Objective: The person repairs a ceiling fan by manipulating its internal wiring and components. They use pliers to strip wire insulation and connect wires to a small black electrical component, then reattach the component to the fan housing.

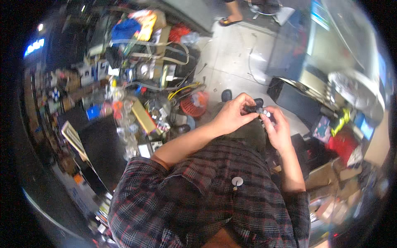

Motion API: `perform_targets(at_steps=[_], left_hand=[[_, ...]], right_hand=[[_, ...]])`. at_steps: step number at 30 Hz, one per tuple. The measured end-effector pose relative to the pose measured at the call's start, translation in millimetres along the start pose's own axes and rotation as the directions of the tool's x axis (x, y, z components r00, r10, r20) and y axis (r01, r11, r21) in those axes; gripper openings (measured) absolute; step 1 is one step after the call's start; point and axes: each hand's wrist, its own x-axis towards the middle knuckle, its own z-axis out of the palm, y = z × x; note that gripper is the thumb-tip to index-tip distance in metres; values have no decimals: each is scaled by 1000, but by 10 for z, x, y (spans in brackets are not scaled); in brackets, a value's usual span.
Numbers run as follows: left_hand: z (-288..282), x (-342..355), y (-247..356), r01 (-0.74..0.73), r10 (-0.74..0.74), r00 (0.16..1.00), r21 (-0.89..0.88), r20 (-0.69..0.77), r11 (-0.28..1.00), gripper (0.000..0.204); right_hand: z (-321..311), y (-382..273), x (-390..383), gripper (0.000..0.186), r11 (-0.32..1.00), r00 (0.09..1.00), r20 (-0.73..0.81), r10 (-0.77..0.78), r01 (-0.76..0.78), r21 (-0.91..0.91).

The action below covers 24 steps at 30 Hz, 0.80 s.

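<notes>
Head view: both hands meet over the lap, a bit above centre frame. Left hand (231,115) is curled shut, thumb + fingertips pinching a small dark part (251,108) from the left. Right hand (278,129) comes in from the other side, fingers bent round the same part, w/ a few small round silvery pieces (264,111) showing at its fingertips. Can't tell what the part is exactly; too small + blurred.

Risks, as I judge them:
- Grip is fingertip-only on both sides. If either hand loosens, the silvery pieces could slip out, and they look small enough to roll.
- Straight below is a pale floor (235,53) w/ heavy clutter just to the left: red basket (194,104), yellow cable (182,89), heap of bags + boxes (144,45). Anything dropped there would prob. be very hard to find again.
- Part is held in mid-air, no surface under it, so there's nothing to catch a drop but the person's plaid shirt (215,198) and lap.
- Two hands pulling or twisting against each other on such a small thing could make it spring apart suddenly.
- Light looks dim + the part is dark, so misalignment of tiny pieces may go unnoticed.
</notes>
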Motion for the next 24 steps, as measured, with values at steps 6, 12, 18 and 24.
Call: perform_targets(at_steps=[6,12,18,24], left_hand=[[-662,-791,-483,173,-226,971,-422,-80,890,29],[-745,-1545,-1139,-92,-303,830,-650,-468,754,34],[-634,-2466,-1386,-295,-532,546,-743,-647,601,46],[-456,-2796,-1766,-415,-663,374,-756,-649,506,49]], right_hand=[[983,-149,150,18,896,933,306,187,-290,335],[1647,-394,305,24,963,819,551,157,-251,99],[2379,-487,492,19,930,679,723,-127,336,-152],[3533,-358,342,24,733,456,847,-274,669,-123]])
